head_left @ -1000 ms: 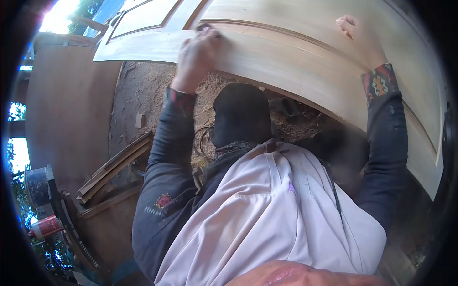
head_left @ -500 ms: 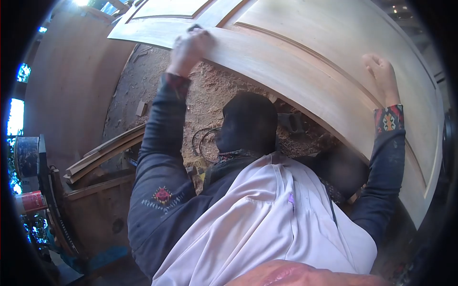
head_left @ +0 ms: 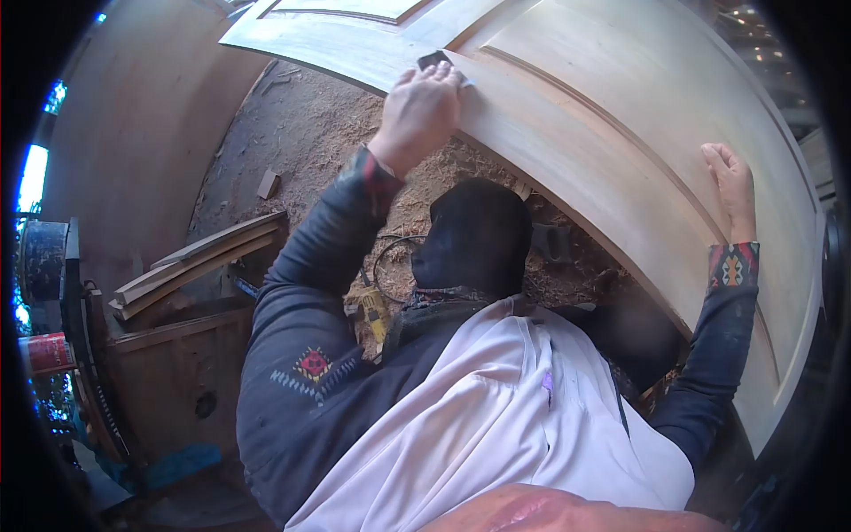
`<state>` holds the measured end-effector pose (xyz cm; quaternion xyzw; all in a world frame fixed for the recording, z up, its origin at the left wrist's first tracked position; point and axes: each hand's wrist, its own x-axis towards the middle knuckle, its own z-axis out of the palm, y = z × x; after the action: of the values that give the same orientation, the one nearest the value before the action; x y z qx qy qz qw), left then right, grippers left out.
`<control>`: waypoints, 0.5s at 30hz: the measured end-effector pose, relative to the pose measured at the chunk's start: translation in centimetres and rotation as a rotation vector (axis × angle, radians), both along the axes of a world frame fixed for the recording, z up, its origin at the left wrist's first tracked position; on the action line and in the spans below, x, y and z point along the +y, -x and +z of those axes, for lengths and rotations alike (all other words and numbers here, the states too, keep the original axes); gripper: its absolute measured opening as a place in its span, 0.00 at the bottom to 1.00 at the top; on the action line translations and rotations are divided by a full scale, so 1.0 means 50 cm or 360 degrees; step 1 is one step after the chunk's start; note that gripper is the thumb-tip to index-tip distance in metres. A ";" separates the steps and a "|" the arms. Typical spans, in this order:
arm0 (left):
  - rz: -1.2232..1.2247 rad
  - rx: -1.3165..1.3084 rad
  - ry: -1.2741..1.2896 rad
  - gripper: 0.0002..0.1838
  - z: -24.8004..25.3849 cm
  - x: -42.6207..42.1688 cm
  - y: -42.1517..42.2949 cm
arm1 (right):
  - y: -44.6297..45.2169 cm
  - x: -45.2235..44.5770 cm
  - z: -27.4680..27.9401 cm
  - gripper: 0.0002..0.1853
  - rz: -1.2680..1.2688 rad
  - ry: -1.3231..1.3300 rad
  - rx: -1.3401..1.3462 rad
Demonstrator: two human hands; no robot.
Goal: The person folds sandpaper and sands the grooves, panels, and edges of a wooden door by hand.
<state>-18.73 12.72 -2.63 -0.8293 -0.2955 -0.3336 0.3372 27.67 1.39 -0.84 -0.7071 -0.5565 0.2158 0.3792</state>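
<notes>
A pale wooden panelled door point(head_left: 612, 168) slopes across the upper right, with grooved mouldings around its panels. My left hand point(head_left: 424, 111) is wrapped over a small dark block point(head_left: 434, 60), which rests on the door's near frame strip; the hand is slightly blurred. Over the right part of the door, my right hand point(head_left: 731, 182) has its fingers curled together, near or against the panel face. Whether anything is inside those fingers is hidden.
Long wooden strips point(head_left: 195, 262) lie at the left above a wooden box point(head_left: 182, 363). A yellow power tool point(head_left: 374, 312) and its cable lie on the shaving-covered ground point(head_left: 319, 129). A large brown board point(head_left: 133, 115) stands upper left, a red can point(head_left: 49, 353) below it.
The view has shifted, so the door sits lower and further right. My left hand has moved right along the door's near strip with the dark block. My right hand stays curled over the panel.
</notes>
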 end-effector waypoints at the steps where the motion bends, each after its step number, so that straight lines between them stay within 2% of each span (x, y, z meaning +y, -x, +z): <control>1: 0.0181 0.0034 0.0360 0.14 0.011 0.006 0.012 | -0.001 0.002 -0.003 0.13 -0.0013 -0.0009 0.0046; 3: 0.0547 0.0094 0.1095 0.14 0.043 0.037 0.060 | -0.003 0.002 -0.008 0.13 -0.0030 -0.0013 0.0131; 4: 0.0814 -0.0074 0.1255 0.13 0.059 0.078 0.081 | -0.004 0.002 -0.009 0.12 -0.0021 0.0007 0.0105; 6: 0.0767 0.0264 0.0954 0.12 0.035 0.117 0.085 | -0.006 0.002 -0.010 0.12 -0.0033 0.0005 0.0068; 7: 0.0903 0.0714 0.0505 0.12 0.042 0.047 0.037 | -0.002 0.001 -0.008 0.12 -0.0047 0.0003 0.0073; 8: 0.0339 0.0339 0.0355 0.14 0.017 0.011 0.023 | 0.000 0.001 -0.006 0.11 -0.0064 -0.0002 0.0074; 9: 0.0174 -0.0010 0.0507 0.15 0.010 -0.031 0.001 | 0.002 0.002 -0.006 0.11 -0.0085 -0.0001 0.0076; 11: 0.0057 -0.0175 0.0546 0.16 0.005 0.021 0.044 | -0.001 -0.002 -0.012 0.11 -0.0090 0.0026 0.0133; 12: 0.0506 -0.0180 0.1106 0.16 0.044 0.044 0.064 | -0.005 0.003 -0.008 0.11 -0.0089 0.0019 0.0157; 13: 0.0736 -0.0230 0.1212 0.17 0.062 0.081 0.091 | -0.002 0.003 -0.007 0.11 -0.0072 0.0036 0.0162; 15: 0.0631 -0.0260 0.1110 0.16 0.039 0.093 0.096 | 0.002 0.002 -0.004 0.11 -0.0057 0.0032 0.0182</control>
<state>-23.55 17.36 -0.67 -0.7916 -0.5709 -0.2067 0.0689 27.58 1.48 -1.06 -0.7072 -0.5188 0.2546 0.4072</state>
